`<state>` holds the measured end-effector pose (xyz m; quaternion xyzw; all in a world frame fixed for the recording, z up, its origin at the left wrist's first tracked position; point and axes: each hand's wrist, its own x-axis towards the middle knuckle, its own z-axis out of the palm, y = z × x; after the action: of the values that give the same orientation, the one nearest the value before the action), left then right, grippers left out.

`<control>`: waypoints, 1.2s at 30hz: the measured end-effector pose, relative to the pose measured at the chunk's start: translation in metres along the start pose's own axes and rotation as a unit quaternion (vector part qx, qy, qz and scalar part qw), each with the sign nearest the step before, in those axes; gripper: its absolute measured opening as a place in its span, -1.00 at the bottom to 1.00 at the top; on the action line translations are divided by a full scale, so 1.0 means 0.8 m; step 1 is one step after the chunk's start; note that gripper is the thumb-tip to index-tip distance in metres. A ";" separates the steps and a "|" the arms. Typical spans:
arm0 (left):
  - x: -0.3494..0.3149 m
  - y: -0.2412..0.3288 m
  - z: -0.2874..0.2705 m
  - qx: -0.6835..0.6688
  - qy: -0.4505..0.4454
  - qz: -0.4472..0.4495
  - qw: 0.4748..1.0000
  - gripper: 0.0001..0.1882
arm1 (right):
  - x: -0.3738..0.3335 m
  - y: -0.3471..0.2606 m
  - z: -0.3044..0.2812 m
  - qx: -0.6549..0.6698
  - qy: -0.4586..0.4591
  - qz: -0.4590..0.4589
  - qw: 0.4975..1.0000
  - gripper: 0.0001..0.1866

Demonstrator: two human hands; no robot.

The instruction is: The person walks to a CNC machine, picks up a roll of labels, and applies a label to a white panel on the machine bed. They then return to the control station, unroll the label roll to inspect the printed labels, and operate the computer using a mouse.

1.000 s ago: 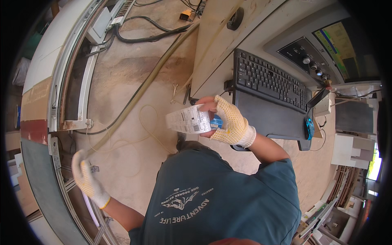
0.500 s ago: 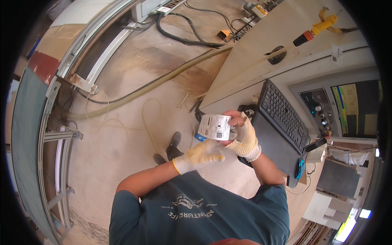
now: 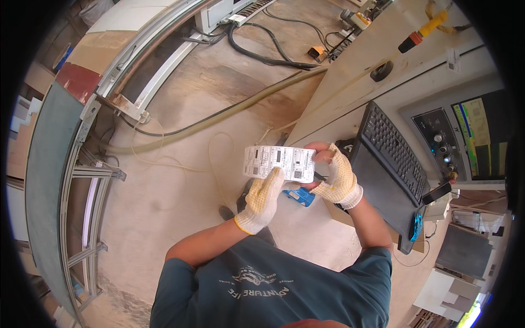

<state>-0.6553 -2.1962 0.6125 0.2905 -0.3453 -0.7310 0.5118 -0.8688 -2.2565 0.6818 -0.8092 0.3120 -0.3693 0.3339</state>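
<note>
A strip of white printed labels [image 3: 268, 160] stretches between my two gloved hands, its far side curving back. My right hand [image 3: 338, 175], in a white and yellow knit glove with bare fingertips, grips the strip's right end. My left hand [image 3: 261, 201], gloved alike, pinches the lower edge, thumb lying over the front; its other fingers are hidden behind the labels. Just below the strip, close to my right hand, shows a blue item [image 3: 299, 196] whose kind I cannot make out.
On my right, a black keyboard [image 3: 392, 153] and a blue-lit mouse [image 3: 416, 225] lie on a dark shelf below a screen [image 3: 481, 134] and control knobs. A long machine table [image 3: 54, 142] runs along my left. A thick hose [image 3: 219, 117] and cables cross the floor.
My left hand has moved left and up onto the labels, and its thumb now presses them. More of the strip shows, drawn out leftward. The blue item is more exposed.
</note>
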 end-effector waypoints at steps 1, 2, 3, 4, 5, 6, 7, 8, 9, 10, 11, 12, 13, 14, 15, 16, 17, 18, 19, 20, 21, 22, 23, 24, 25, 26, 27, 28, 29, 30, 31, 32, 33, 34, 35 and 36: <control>-0.002 0.003 0.002 -0.026 0.005 0.000 1.000 -0.41 | 0.001 -0.001 -0.001 -0.007 0.003 -0.010 1.000 -0.37; -0.004 0.006 0.004 -0.040 -0.004 -0.002 0.999 -0.39 | 0.001 -0.002 -0.001 -0.020 -0.001 -0.009 1.000 -0.37; -0.005 0.009 0.007 -0.054 -0.014 -0.004 0.998 -0.37 | 0.001 -0.003 -0.002 -0.037 -0.007 -0.018 0.999 -0.36; -0.007 0.012 0.010 -0.069 -0.023 -0.006 0.997 -0.36 | 0.001 -0.004 -0.003 -0.049 -0.003 -0.033 0.998 -0.36; -0.009 0.014 0.012 -0.070 -0.017 -0.004 0.997 -0.34 | 0.001 -0.005 -0.003 -0.051 -0.007 -0.028 0.998 -0.35; -0.010 0.016 0.014 -0.072 -0.011 -0.001 0.997 -0.32 | 0.000 -0.006 -0.003 -0.035 -0.008 -0.031 0.999 -0.35; -0.011 0.017 0.016 -0.075 -0.004 0.002 0.997 -0.30 | 0.000 -0.007 -0.002 -0.015 -0.004 -0.029 0.999 -0.34; -0.011 0.018 0.016 -0.076 -0.014 -0.005 0.997 -0.30 | -0.001 -0.007 -0.002 0.000 -0.007 -0.022 1.000 -0.34; -0.012 0.020 0.016 -0.078 -0.024 -0.010 0.997 -0.29 | -0.001 -0.007 -0.002 0.007 -0.005 -0.024 1.000 -0.34; -0.012 0.022 0.016 -0.070 -0.025 -0.024 0.997 -0.29 | -0.002 -0.007 -0.002 -0.001 0.003 -0.038 0.999 -0.34; -0.014 0.023 0.016 -0.087 -0.027 -0.015 0.996 -0.29 | -0.002 -0.006 -0.002 -0.013 0.004 -0.046 0.999 -0.34; -0.016 0.025 0.017 -0.095 -0.021 -0.014 0.995 -0.29 | -0.003 -0.005 -0.002 -0.024 0.005 -0.048 0.999 -0.34; -0.018 0.027 0.018 -0.099 -0.014 -0.010 0.995 -0.29 | -0.004 -0.004 -0.002 -0.021 0.008 -0.052 0.998 -0.34; -0.020 0.030 0.018 -0.100 -0.012 -0.010 0.995 -0.29 | -0.005 -0.003 -0.001 -0.018 0.012 -0.050 0.999 -0.34; -0.022 0.033 0.018 -0.097 -0.012 -0.006 0.995 -0.30 | -0.006 -0.002 -0.001 -0.014 0.015 -0.049 0.999 -0.34; -0.024 0.035 0.018 -0.097 -0.016 0.006 0.995 -0.30 | -0.007 -0.001 0.000 -0.008 0.015 -0.046 0.999 -0.33; -0.025 0.037 0.017 -0.090 -0.016 -0.001 0.996 -0.30 | -0.008 -0.001 0.001 -0.002 0.014 -0.043 0.999 -0.33; -0.025 0.039 0.016 -0.087 -0.021 0.000 0.996 -0.30 | -0.009 -0.001 0.001 0.004 0.013 -0.039 0.999 -0.32; -0.026 0.039 0.014 -0.084 -0.026 0.002 0.996 -0.31 | -0.010 -0.001 0.002 0.013 0.016 -0.037 0.999 -0.32; -0.026 0.039 0.013 -0.086 -0.027 0.005 0.996 -0.31 | -0.010 -0.002 0.003 0.023 0.019 -0.036 0.999 -0.32; -0.027 0.038 0.012 -0.087 -0.028 0.008 0.996 -0.31 | -0.011 -0.003 0.003 0.030 0.019 -0.034 0.999 -0.32; -0.027 0.037 0.012 -0.087 -0.032 0.013 0.996 -0.31 | -0.011 -0.004 0.003 0.023 0.018 -0.034 0.999 -0.32; -0.028 0.037 0.011 -0.089 -0.025 0.008 0.996 -0.31 | -0.010 -0.005 0.003 0.015 0.015 -0.035 0.999 -0.32; -0.029 0.036 0.010 -0.089 -0.021 0.006 0.996 -0.32 | -0.010 -0.006 0.002 0.006 0.016 -0.032 0.999 -0.32; -0.029 0.036 0.010 -0.087 -0.016 0.004 0.996 -0.32 | -0.010 -0.007 0.002 0.011 0.014 -0.033 0.999 -0.33; -0.030 0.037 0.010 -0.084 -0.015 0.005 0.996 -0.32 | -0.009 -0.007 0.001 0.016 0.016 -0.029 0.999 -0.34; -0.031 0.037 0.011 -0.079 -0.012 0.006 0.997 -0.32 | -0.009 -0.007 0.001 0.020 0.012 -0.024 0.999 -0.34; -0.032 0.038 0.011 -0.071 -0.012 0.013 0.997 -0.32 | -0.009 -0.006 0.001 0.014 0.009 -0.023 1.000 -0.35; -0.032 0.039 0.011 -0.073 -0.014 0.014 0.997 -0.33 | -0.008 -0.005 0.001 0.007 0.001 -0.020 1.000 -0.35; -0.033 0.039 0.011 -0.072 -0.019 0.021 0.997 -0.33 | -0.008 -0.004 0.002 0.004 -0.002 -0.025 1.000 -0.36; -0.033 0.039 0.010 -0.071 -0.023 0.030 0.997 -0.34 | -0.007 -0.004 0.002 0.008 -0.006 -0.020 1.000 -0.36; -0.033 0.037 0.008 -0.069 -0.022 0.027 0.997 -0.34 | -0.007 -0.003 0.003 0.016 -0.005 -0.022 1.000 -0.37; -0.032 0.035 0.008 -0.069 -0.020 0.026 0.997 -0.35 | -0.007 -0.002 0.003 0.027 -0.004 -0.017 0.999 -0.37; -0.032 0.032 0.005 -0.067 -0.017 0.026 0.997 -0.35 | -0.006 -0.003 0.003 0.022 -0.004 -0.022 1.000 -0.36; -0.031 0.028 0.002 -0.075 -0.017 0.022 0.997 -0.35 | -0.005 -0.003 0.003 0.018 -0.005 -0.021 1.000 -0.35; -0.031 0.024 -0.001 -0.083 -0.016 0.017 0.996 -0.35 | -0.004 -0.003 0.002 0.014 -0.004 -0.024 1.000 -0.33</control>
<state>-0.6366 -2.1778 0.6293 0.2295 -0.2968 -0.7527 0.5409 -0.8684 -2.2520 0.6819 -0.8130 0.2865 -0.3785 0.3373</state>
